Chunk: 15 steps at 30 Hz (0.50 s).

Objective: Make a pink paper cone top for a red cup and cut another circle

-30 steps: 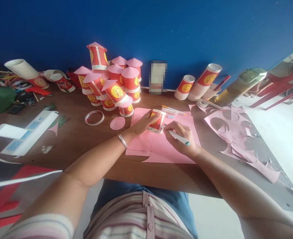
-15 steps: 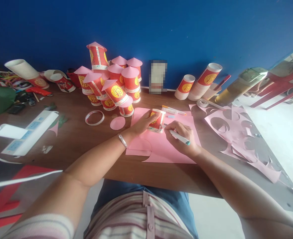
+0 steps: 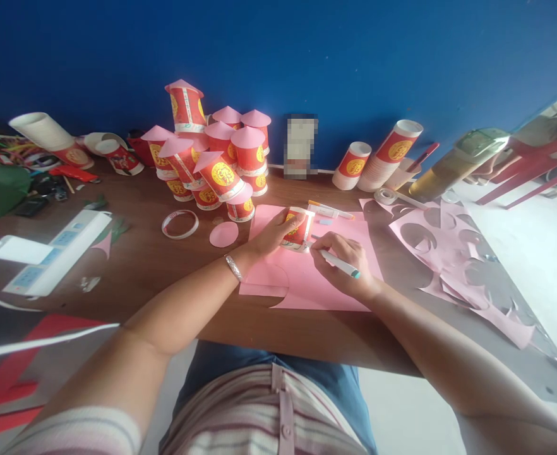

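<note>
Head view: steadies a red-and-gold paper cup (image 3: 299, 229) toward 12 o'clock on a pink paper sheet (image 3: 307, 284) on the brown wooden table (image 3: 165, 265), left hand (image 3: 278, 230) fingers wrapped around its 9 o'clock side. Grips a white teal-capped marker pen (image 3: 339, 263) in the right hand (image 3: 342, 265), fingers closed, tip at the cup's 4 o'clock base.

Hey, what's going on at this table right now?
A person sits at a wooden table working with both bare hands. The left hand holds a red paper cup down on a pink paper sheet. The right hand grips a white marker with its tip at the cup's base. Behind them is a pile of cups with pink cone tops. A cut pink circle lies to the left, and pink scrap paper with round holes lies to the right.
</note>
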Available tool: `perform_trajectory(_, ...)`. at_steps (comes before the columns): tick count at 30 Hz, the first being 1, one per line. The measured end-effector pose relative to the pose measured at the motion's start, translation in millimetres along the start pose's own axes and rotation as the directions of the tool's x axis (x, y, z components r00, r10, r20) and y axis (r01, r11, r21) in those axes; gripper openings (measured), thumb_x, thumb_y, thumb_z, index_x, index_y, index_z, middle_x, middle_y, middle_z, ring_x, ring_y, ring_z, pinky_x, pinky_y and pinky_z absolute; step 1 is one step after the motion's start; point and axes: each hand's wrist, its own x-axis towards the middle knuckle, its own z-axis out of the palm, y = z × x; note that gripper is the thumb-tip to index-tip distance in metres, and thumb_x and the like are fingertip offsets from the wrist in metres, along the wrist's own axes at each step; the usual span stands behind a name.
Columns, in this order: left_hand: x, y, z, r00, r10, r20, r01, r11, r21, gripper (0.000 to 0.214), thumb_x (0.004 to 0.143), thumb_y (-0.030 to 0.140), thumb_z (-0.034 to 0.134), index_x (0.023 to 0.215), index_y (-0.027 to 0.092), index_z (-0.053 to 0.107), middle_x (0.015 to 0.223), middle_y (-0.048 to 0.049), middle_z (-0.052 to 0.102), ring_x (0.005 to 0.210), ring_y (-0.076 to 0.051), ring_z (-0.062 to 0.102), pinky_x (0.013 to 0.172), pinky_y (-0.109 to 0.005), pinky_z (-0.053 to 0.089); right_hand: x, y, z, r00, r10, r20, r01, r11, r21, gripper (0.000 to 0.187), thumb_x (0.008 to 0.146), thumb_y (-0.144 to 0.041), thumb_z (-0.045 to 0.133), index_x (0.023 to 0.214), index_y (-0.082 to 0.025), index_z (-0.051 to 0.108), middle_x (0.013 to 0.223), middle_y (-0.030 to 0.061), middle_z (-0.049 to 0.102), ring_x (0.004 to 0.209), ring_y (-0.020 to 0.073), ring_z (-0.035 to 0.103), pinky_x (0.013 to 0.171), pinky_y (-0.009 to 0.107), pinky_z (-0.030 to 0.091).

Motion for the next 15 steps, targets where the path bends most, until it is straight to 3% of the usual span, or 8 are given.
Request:
perform_trajectory(5, 0.8, -0.7, -1.1, 1.000, 0.028, -0.009, -0.028, 0.999, 0.027, 0.055, 0.086, 0.070, 0.073, 0.094, 0.019, 0.055, 0.081, -0.0001, 0.060, 0.073, -0.014, 0.059, 0.067, -0.026, 0.048, 0.2, -2.5, -3.0, 0.996, -0.089, -0.002, 0.089, 0.994, 0.062, 0.014, 0.090, -0.013, 0.057, 0.082, -0.024, 0.058, 0.065, -0.0035, 0.068, 0.052, 0.0119, 0.061, 0.053, 0.024, 0.044)
perform_trajectory(15, 1.1, 1.6, 0.2, 0.998, 0.056, 0.015, -0.056, 0.998, -0.018, 0.056, 0.086, 0.072, 0.070, 0.087, 0.018, 0.055, 0.077, -0.0005, 0.059, 0.070, -0.014, 0.057, 0.066, -0.026, 0.049, -0.2, -2.2, -1.7, 0.993, -0.120, -0.023, 0.120, 0.992, 0.038, 0.016, 0.090, -0.011, 0.057, 0.082, -0.024, 0.058, 0.068, -0.0030, 0.069, 0.053, 0.0109, 0.062, 0.053, 0.024, 0.044)
